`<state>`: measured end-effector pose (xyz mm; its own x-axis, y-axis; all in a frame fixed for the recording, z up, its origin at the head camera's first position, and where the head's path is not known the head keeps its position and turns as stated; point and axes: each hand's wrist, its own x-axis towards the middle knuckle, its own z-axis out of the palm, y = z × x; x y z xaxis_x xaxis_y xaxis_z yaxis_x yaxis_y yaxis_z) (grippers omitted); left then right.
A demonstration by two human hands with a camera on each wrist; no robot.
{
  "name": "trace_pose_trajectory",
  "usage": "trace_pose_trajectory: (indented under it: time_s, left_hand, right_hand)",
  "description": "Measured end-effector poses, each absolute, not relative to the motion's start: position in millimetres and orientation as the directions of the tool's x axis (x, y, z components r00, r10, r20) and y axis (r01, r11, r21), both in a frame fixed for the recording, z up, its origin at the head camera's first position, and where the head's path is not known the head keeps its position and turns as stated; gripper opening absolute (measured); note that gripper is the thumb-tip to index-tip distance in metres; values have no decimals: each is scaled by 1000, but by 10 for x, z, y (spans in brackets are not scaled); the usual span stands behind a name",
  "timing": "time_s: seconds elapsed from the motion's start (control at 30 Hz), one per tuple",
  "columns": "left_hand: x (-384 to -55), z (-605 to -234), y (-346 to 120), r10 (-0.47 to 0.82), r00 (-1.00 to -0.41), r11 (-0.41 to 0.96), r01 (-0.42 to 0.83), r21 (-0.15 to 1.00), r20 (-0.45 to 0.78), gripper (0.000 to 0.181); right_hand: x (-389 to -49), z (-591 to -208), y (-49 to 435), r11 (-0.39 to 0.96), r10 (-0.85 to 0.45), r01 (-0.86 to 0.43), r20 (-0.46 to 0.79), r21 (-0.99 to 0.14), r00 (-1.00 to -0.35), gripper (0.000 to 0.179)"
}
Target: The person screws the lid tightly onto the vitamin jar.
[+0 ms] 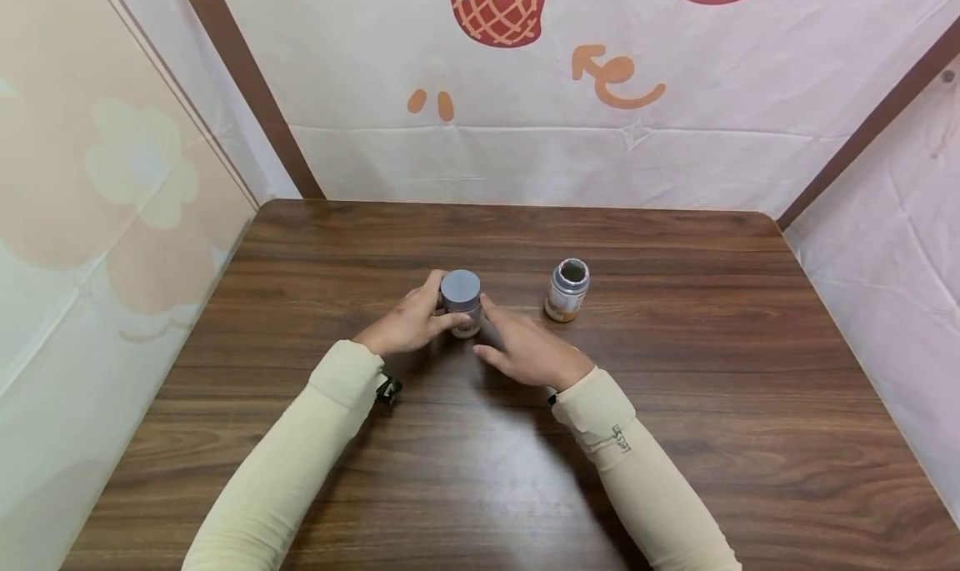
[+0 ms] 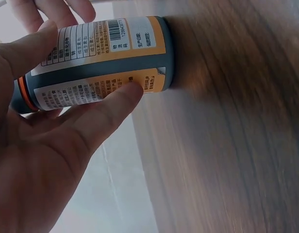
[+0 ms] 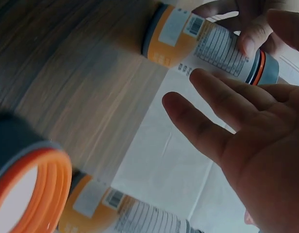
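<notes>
My left hand (image 1: 405, 323) grips a supplement bottle (image 1: 461, 294) with a grey lid, standing upright near the table's middle. In the left wrist view the bottle's printed label (image 2: 101, 58), white and orange, lies between thumb and fingers. My right hand (image 1: 531, 350) is beside it, fingers extended toward its right side and holding nothing. Right of that hand stands a second, similar bottle (image 1: 566, 296), its dark mouth ringed by a pale rim. Close to the right wrist camera is a screw cap (image 3: 48, 191) with orange threads inside, hidden in the head view.
The brown wood-grain table (image 1: 712, 346) has rounded far corners. Behind it hangs a pale printed cloth (image 1: 360, 71), and more cloth (image 1: 82, 304) lines the left side. Both bottles stand well inside the table's far edge.
</notes>
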<state>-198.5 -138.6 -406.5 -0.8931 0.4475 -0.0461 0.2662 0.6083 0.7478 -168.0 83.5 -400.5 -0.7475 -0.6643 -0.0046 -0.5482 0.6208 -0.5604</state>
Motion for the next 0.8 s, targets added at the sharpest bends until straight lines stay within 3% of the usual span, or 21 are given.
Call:
trace_pose_trajectory:
  time_s: [0.8]
  left_hand:
    - [-2194,-4047,-1536,241,-968,619,96,780,-73,66]
  right_hand:
    - [-1953,-4096,428,610,-657,-479,-66,-631,-751,77]
